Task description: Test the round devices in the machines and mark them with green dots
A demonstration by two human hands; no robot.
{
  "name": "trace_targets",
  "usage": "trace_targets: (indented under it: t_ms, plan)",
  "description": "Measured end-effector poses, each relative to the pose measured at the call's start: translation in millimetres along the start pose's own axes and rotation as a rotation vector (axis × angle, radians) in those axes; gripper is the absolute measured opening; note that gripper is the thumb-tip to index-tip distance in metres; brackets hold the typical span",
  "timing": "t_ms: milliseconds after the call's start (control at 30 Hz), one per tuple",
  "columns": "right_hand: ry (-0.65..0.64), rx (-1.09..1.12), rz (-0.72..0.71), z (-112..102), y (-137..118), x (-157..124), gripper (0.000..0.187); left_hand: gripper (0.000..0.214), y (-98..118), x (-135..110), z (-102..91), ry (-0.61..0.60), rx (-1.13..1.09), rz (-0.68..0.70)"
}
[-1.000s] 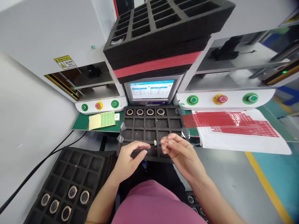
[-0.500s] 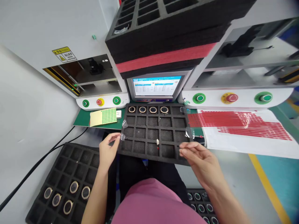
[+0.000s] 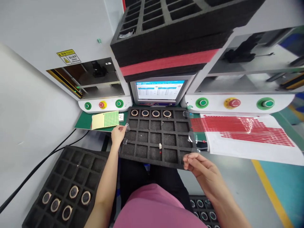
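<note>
A black foam tray with square pockets lies in front of me, with several gold-rimmed rings in its far row. My left hand reaches to the tray's left edge, fingers pinched at a small clear film piece stuck there. My right hand hovers at the tray's near right corner, fingers curled together; what they hold, if anything, is too small to name. A small white bit sits on a divider near the tray's front.
A monitor stands behind the tray under stacked black foam trays. Green and red buttons line the machine fronts. A green-dot sheet lies left, a red-label sheet right. Another tray with rings sits lower left.
Both hands have moved apart from the tray's front middle: the left went up along the left edge to the film piece, the right out to the near right corner.
</note>
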State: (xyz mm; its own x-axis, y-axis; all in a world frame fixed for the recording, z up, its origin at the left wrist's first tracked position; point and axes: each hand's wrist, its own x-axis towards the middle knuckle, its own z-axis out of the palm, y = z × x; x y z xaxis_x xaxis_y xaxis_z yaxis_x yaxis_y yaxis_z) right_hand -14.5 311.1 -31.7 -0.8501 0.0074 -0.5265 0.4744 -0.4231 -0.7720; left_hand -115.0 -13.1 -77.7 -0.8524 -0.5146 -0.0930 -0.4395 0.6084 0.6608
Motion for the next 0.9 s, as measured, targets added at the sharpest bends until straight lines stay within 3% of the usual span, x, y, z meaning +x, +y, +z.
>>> trace_targets:
  t_ms: [167, 433, 633, 767, 900]
  plan:
    - [0.024, -0.021, 0.008, -0.7, -1.8, -1.8, 0.044, 0.008, 5.4, 19.1, 7.4, 0.008, 0.080, -0.040]
    - [0.033, -0.063, -0.013, 4.9, -3.3, 3.2, 0.048, 0.010, 6.7, 19.6, 1.7, 0.043, 0.099, -0.025]
    - [-0.076, -0.125, -0.043, 15.5, 0.7, 5.9, 0.046, 0.013, 2.4, 29.7, 3.7, -0.062, 0.112, -0.047]
    - [-0.111, -0.217, -0.134, 15.4, 3.5, 5.0, 0.044, 0.010, 4.3, 33.6, 3.4, -0.084, 0.130, -0.031]
    - [-0.072, -0.575, -0.343, -3.9, 3.2, 14.7, 0.043, 0.009, 12.4, 34.5, -0.4, -0.052, 0.145, 0.015]
